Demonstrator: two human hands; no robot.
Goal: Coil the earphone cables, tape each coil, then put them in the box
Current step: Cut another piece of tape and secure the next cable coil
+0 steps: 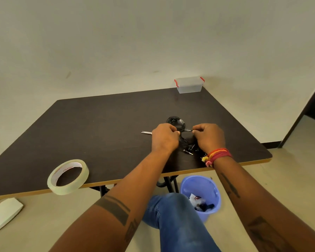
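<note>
A black earphone cable coil (186, 138) lies on the dark table (98, 128) between my hands. My left hand (164, 138) grips its left side with curled fingers. My right hand (208, 137) pinches the top right of the coil, where a small clear strip of tape seems to sit. The plug and earbud ends (188, 151) stick out below the coil. A second black coil (175, 121) rests just behind my hands. The clear plastic box (189, 85) with red clips stands at the table's far right corner.
A roll of clear tape (68, 176) sits at the table's near left edge. Scissors (146, 132) lie left of my left hand, partly hidden. On the floor stand a blue bin (201, 195) with scraps and a white object (4, 213). My knee (171, 215) is below.
</note>
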